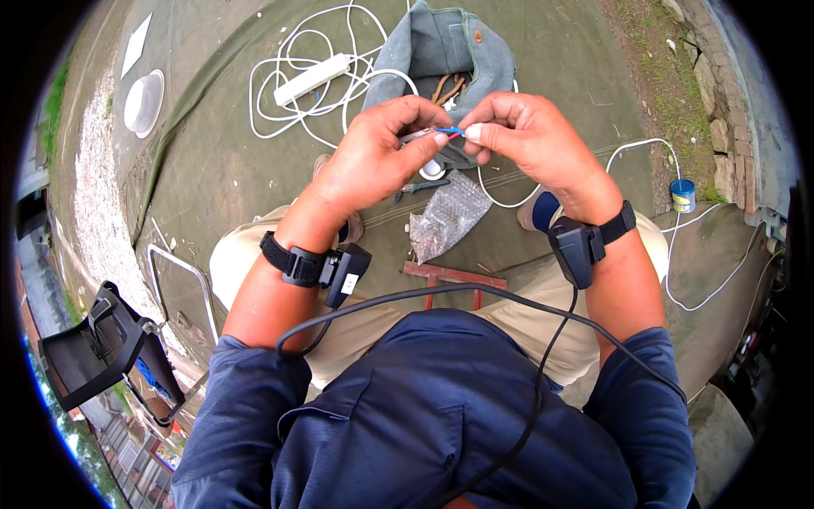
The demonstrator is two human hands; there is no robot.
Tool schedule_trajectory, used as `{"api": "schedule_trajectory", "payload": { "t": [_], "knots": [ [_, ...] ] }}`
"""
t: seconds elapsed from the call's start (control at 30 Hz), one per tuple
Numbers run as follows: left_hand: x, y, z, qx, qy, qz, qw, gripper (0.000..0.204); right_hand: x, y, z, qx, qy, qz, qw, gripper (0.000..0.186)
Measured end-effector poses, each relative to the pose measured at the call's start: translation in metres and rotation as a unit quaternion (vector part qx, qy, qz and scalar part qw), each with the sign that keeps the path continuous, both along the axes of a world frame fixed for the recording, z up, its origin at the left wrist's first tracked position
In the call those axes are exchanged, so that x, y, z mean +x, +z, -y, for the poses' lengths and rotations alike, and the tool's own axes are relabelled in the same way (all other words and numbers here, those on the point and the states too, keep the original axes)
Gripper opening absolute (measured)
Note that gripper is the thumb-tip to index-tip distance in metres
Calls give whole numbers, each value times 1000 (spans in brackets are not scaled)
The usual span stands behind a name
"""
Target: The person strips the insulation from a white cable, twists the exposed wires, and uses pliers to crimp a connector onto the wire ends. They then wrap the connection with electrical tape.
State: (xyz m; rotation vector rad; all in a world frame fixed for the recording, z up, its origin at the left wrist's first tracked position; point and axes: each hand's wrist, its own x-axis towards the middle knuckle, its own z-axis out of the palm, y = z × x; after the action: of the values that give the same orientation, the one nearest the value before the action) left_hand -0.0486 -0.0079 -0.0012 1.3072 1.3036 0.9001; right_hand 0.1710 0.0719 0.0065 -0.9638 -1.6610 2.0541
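Observation:
Thumb and fingers of my left hand (373, 153) are closed on a white cable (415, 136), from whose end thin coloured wires stick out. My right hand (538, 140) pinches the blue wire (449, 131) at the tips of thumb and forefinger; a bit of red wire shows beside it. Both hands are close together over a grey-blue cloth bag (424, 55), which stands open with brown-handled tools (448, 90) inside. Below the hands lie a small white round fitting (432, 169), dark-handled pliers (418, 188) and a sheet of bubble wrap (451, 214).
A white power strip (312, 79) lies among loops of white cable at the upper left. Between my feet is a red metal frame (454, 274). A blue tin (682, 195) stands at right, near stone edging (719, 127). At left are a black-backed chair (93, 348) and a white bowl (144, 103).

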Motion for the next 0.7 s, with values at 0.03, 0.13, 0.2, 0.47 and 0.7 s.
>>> {"api": "schedule_trajectory", "payload": {
  "t": [0.03,0.13,0.2,0.47,0.7],
  "knots": [
    [2,1,0,19,-1,-2,1000,14,-1,0,0,-2,2,-2,1000,18],
    [5,2,0,53,-3,-12,999,15,-2,1,1,-12,4,2,1000,18],
    [5,-2,0,48,0,-30,998,14,-2,1,1,-20,4,0,1000,18],
    [6,-6,1,68,12,-27,997,13,-3,-3,1,-23,3,-3,1000,17],
    [6,-10,2,30,32,19,999,12,-3,-2,1,-37,-4,-21,999,20]
  ]
}}
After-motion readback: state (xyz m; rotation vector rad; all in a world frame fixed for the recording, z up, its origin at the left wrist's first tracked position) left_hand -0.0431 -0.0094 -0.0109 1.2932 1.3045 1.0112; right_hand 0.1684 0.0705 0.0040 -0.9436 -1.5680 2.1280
